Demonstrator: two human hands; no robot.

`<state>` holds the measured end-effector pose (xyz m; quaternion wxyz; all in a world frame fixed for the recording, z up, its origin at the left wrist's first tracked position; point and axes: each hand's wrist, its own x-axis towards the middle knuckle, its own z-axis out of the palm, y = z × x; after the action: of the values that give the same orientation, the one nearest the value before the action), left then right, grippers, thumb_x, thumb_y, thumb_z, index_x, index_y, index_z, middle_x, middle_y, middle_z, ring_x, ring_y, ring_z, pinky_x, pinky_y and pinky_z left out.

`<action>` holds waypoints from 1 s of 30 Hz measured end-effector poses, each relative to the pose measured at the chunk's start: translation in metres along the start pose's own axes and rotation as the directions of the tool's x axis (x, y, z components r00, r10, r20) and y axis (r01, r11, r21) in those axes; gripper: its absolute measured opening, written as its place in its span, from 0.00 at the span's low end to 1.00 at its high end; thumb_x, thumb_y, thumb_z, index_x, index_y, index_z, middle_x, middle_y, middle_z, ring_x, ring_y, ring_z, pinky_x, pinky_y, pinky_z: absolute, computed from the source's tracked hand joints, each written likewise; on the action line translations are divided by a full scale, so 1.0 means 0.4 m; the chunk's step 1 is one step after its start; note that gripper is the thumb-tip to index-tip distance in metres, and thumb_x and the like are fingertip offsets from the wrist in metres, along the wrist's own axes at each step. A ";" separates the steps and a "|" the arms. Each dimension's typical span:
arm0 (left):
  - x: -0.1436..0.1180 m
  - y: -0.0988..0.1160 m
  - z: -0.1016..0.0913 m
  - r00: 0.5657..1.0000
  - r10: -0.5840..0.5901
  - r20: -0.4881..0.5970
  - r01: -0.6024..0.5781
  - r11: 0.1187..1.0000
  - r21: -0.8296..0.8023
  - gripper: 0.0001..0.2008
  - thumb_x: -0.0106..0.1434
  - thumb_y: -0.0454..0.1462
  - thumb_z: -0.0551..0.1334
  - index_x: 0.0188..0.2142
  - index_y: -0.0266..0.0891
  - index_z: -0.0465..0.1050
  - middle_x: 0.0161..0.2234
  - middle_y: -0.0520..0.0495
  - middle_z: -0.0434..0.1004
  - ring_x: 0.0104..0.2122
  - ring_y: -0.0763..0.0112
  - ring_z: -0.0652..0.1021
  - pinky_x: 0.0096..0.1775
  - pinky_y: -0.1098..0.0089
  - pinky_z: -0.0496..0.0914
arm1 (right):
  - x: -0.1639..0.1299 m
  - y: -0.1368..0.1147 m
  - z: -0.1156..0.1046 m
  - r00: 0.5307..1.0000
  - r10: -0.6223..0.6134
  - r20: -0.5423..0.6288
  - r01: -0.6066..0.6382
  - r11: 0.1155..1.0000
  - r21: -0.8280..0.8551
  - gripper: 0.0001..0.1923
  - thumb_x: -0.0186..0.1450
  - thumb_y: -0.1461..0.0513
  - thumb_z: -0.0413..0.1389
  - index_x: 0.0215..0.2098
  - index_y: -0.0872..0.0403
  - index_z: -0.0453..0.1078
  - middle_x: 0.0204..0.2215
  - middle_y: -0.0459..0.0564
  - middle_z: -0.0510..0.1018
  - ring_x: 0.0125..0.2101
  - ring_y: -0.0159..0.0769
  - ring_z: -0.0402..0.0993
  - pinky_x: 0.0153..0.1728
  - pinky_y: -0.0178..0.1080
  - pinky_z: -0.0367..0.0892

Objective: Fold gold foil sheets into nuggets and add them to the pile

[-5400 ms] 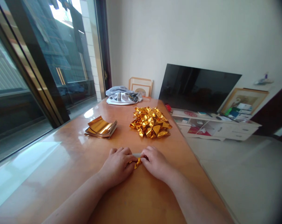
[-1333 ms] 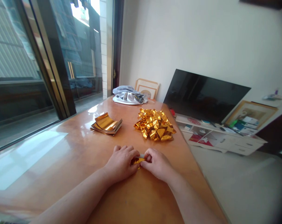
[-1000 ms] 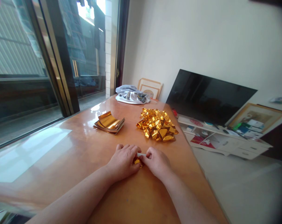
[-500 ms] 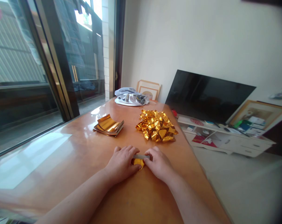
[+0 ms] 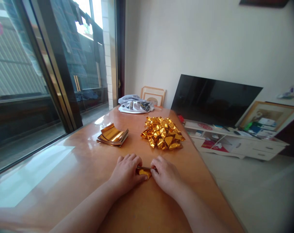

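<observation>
A small piece of gold foil paper, partly folded, lies on the wooden table between my hands. My left hand grips its left end, thumb on the near side and fingers over the far edge. At the right end, my right hand pinches the paper between thumb and curled fingers. Parts of the paper are hidden under the fingers. Beyond my left hand lies a stack of flat gold foil sheets, the top one curling up. A heap of folded gold foil pieces sits beyond my right hand.
The glossy wooden table stretches away from me. A bundle of pale cloth lies at its far end, with picture frames behind. A glass sliding door runs along the left. A television and white cabinet stand right.
The pale far edge of the foil paper has turned down, and gold and a dark edge now show there. Both hands keep hold of it. The view has tilted slightly up.
</observation>
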<state>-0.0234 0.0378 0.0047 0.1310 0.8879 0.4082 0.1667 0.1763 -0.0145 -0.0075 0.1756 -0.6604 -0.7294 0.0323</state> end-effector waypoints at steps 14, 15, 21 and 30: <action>-0.001 -0.008 -0.003 0.999 0.023 0.024 -0.023 1.000 -0.005 0.17 0.61 0.54 0.65 0.34 0.44 0.72 0.38 0.49 0.75 0.41 0.60 0.74 0.42 0.64 0.60 | -0.002 0.012 0.002 0.998 0.065 -0.003 -0.064 0.993 0.097 0.02 0.65 0.63 0.58 0.34 0.49 0.71 0.35 0.45 0.75 0.35 0.34 0.71 0.33 0.35 0.56; -0.001 -0.009 -0.002 1.000 0.025 0.018 -0.025 1.000 -0.003 0.15 0.63 0.52 0.64 0.33 0.44 0.72 0.38 0.48 0.75 0.41 0.61 0.74 0.42 0.63 0.60 | -0.001 0.012 0.002 0.998 0.068 -0.010 -0.067 0.994 0.091 0.01 0.65 0.62 0.59 0.35 0.49 0.72 0.36 0.45 0.74 0.37 0.35 0.71 0.35 0.35 0.57; 0.002 -0.016 0.010 1.000 -0.005 -0.005 0.005 1.000 -0.014 0.04 0.65 0.40 0.59 0.38 0.45 0.72 0.40 0.48 0.75 0.43 0.61 0.75 0.44 0.63 0.62 | 0.004 0.020 0.011 0.999 0.050 -0.005 -0.049 0.991 0.124 0.02 0.63 0.63 0.60 0.33 0.49 0.71 0.36 0.45 0.73 0.40 0.36 0.69 0.38 0.35 0.59; 0.007 -0.042 0.028 1.000 -0.003 -0.009 0.002 0.997 -0.079 0.06 0.61 0.36 0.60 0.38 0.46 0.74 0.43 0.48 0.75 0.46 0.60 0.74 0.46 0.63 0.63 | 0.012 0.015 0.012 0.999 -0.001 -0.041 0.011 0.970 0.242 0.07 0.60 0.69 0.58 0.31 0.50 0.69 0.35 0.45 0.74 0.40 0.36 0.70 0.39 0.34 0.62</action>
<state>-0.0286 0.0493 -0.0113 0.1645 0.8806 0.4031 0.1868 0.1804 -0.0081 -0.0126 0.2698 -0.6324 -0.7182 0.1071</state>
